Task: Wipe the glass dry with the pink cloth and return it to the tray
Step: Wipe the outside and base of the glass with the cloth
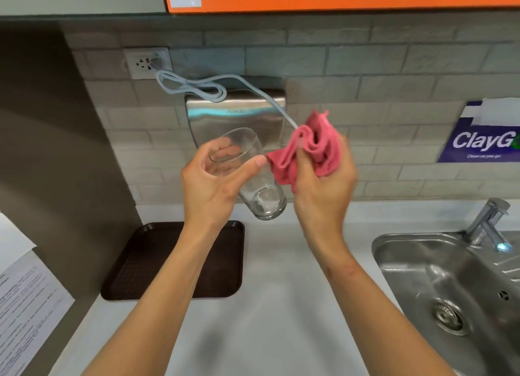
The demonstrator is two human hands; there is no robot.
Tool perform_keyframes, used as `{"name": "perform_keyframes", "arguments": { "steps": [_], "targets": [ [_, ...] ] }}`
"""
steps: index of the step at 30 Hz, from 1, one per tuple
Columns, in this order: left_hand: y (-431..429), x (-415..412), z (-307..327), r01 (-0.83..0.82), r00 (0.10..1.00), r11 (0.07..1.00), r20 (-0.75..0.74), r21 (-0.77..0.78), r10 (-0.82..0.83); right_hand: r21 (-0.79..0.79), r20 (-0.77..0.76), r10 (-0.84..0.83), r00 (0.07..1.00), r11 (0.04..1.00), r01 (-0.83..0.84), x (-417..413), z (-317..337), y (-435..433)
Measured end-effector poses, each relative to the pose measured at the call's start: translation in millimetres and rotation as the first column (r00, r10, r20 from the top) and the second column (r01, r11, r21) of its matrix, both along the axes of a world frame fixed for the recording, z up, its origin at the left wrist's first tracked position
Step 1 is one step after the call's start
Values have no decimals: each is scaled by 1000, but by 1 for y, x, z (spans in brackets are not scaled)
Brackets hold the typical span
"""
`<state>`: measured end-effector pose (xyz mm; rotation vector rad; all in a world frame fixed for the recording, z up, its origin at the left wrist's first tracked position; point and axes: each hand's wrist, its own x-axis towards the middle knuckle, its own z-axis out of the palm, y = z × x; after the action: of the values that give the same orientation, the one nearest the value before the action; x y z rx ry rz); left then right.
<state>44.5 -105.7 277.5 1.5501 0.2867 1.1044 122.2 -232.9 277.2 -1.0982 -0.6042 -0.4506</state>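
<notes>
My left hand (213, 178) grips a clear drinking glass (261, 198) around its upper part, tilted with the rim up and to the left and the thick base down to the right. Water drops cling inside it. My right hand (323, 184) holds a bunched pink cloth (315, 147) just to the right of the glass; a fold of the cloth touches the glass near my left thumb. Both are held in the air above the white counter. A dark brown tray (157, 266) lies on the counter below and to the left, with nothing on it.
A steel sink (439, 277) with a tap (486, 221) is at the right. A steel hand dryer (236, 116) hangs on the tiled wall behind the glass, its grey cable (194, 85) looped to a wall socket (146, 63). Paper sheets (25, 297) lie at the left.
</notes>
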Motion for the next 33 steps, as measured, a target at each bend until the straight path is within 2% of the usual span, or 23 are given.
{"name": "perform_keyframes", "arguments": {
  "steps": [2, 4, 7, 12, 15, 17, 22, 25, 29, 31, 33],
  "targets": [
    [-3, 4, 2, 48, 999, 999, 21, -22, -47, -155, 223, 19, 975, 988, 17, 1, 0, 13],
    [0, 5, 7, 80, 996, 994, 40, -74, -77, -284, 407, 14, 913, 952, 112, 1, -16, 16],
    [14, 2, 15, 88, 995, 986, 53, -139, -82, -378, 533, 1, 846, 895, 237, 8, -54, 7],
    [21, 2, 16, 122, 992, 983, 33, -138, -119, -372, 415, -47, 909, 903, 217, 16, -63, 0],
    [18, 5, 11, 208, 978, 976, -23, -63, -209, -332, 456, 36, 889, 934, 132, 12, -28, 6],
    [22, 6, 9, 294, 955, 953, -17, -70, -295, -336, 496, 104, 862, 938, 80, 15, -13, 7],
    [56, -2, 11, 562, 827, 820, 42, -110, -561, -458, 442, 261, 858, 888, -35, 16, -40, -21],
    [64, -1, 10, 697, 713, 712, -22, -88, -701, -435, 454, 272, 848, 899, -56, 7, -41, -24],
    [58, 6, 13, 810, 580, 585, -84, -41, -810, -367, 540, 227, 810, 930, -16, 10, -3, -6],
    [58, 8, 15, 816, 574, 578, -81, -30, -815, -362, 571, 209, 794, 932, 15, 14, 5, -5],
    [61, 8, 17, 789, 610, 614, -102, -12, -786, -381, 550, 218, 807, 925, 10, 12, -9, -11]
  ]
}}
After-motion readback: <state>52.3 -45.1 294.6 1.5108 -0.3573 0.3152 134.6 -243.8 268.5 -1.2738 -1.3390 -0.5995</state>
